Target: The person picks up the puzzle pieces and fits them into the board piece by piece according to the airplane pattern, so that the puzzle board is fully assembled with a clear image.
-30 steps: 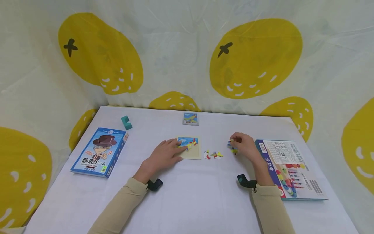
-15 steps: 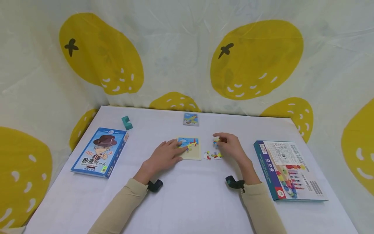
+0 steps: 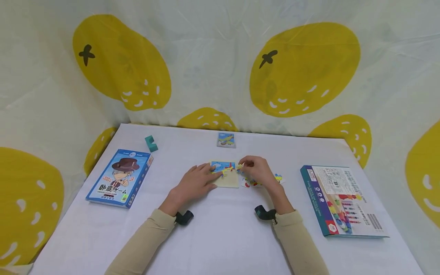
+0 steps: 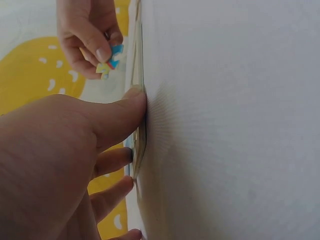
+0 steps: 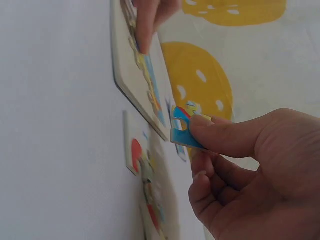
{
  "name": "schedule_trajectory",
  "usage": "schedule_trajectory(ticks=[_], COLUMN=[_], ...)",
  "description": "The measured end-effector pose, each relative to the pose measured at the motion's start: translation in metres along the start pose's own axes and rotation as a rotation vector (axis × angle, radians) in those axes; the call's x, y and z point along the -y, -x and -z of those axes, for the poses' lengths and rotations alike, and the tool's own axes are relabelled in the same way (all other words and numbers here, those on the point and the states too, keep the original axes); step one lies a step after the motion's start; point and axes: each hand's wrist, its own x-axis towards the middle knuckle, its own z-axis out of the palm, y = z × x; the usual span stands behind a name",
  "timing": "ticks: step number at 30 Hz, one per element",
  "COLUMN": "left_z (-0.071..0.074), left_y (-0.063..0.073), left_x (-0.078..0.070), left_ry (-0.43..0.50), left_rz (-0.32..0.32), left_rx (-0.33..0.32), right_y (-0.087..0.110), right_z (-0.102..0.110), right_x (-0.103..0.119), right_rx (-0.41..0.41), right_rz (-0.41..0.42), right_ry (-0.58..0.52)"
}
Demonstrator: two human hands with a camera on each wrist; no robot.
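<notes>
A small wooden puzzle board (image 3: 231,182) lies mid-table, its far part filled with pieces of a blue sky and a yellow and red picture. My left hand (image 3: 196,180) rests on its left side, a fingertip pressing the fitted pieces; in the left wrist view the thumb (image 4: 122,112) touches the board's edge. Just off the board's far right corner, my right hand (image 3: 258,171) pinches a blue, red and yellow jigsaw piece (image 5: 181,136) between thumb and fingers. Loose jigsaw pieces (image 5: 134,145) lie beside the board, partly hidden under the right hand in the head view.
Behind the board lies a small aeroplane picture (image 3: 226,140). A blue game box (image 3: 120,177) and a teal block (image 3: 151,143) are on the left. Another box (image 3: 343,200) lies on the right. A fruit-print cloth (image 3: 209,57) hangs behind the table.
My right hand has carried the jigsaw piece leftward from beside the right box to the board's edge, passing over the loose pieces. My left hand stays on the board.
</notes>
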Motion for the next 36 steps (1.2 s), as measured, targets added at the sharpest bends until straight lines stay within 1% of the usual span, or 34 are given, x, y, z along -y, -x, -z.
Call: schedule_trajectory(ticks=[3,7,12,15,22,26,36], left_z=[0.000,0.000,-0.001,-0.001,0.000,0.001,0.001], left_y=[0.000,0.001,0.001,0.000,0.001,0.001,0.000], left_x=[0.000,0.001,0.001,0.002,0.001,0.000,0.000], left_ry=[-0.001,0.009,-0.007,-0.022,-0.004,0.001,-0.015], left_rz=[-0.003,-0.014,-0.022,-0.023,-0.025,-0.031,-0.026], left_rx=[-0.002,-0.013,-0.013,-0.010,-0.023,-0.031,-0.022], right_y=[-0.001,-0.002,-0.004,-0.003,-0.004,-0.004,-0.005], right_z=[-0.007,-0.015,-0.024,-0.027,-0.034,-0.035,-0.039], right_x=[0.001,0.005,0.012,0.015,0.019,0.019,0.019], right_rx=[0.006,0.011,0.032,0.020,0.001,-0.009,-0.002], right_rz=[0.023,0.061,0.106,0.130,0.106,0.112,0.106], right_ry=[-0.004,0.018,0.093,0.137,0.163,0.186,0.222])
